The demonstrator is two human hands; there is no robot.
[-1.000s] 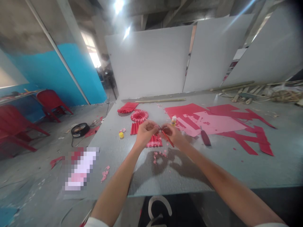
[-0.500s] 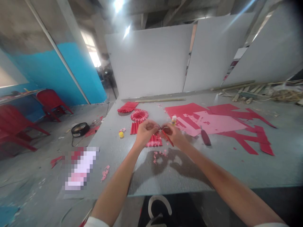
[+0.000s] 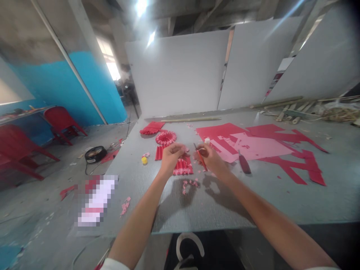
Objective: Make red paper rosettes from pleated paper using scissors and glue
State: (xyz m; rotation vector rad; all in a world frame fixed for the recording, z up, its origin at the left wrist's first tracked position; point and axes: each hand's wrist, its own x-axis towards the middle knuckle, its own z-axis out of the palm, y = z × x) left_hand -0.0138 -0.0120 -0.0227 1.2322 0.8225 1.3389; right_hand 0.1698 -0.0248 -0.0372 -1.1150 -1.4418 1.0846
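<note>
At the frame's center, a slim red tool [image 3: 200, 158] is gripped by the right hand [image 3: 210, 159] while a pink scrap [image 3: 186, 149] is pinched in the left hand [image 3: 170, 157], above pleated paper [image 3: 183, 167].

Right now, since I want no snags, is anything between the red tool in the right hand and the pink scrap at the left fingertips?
Nothing visible is: only an open gap parts the red tool in the right hand from the pink scrap in the left hand. Pleated red paper lies below.
</note>
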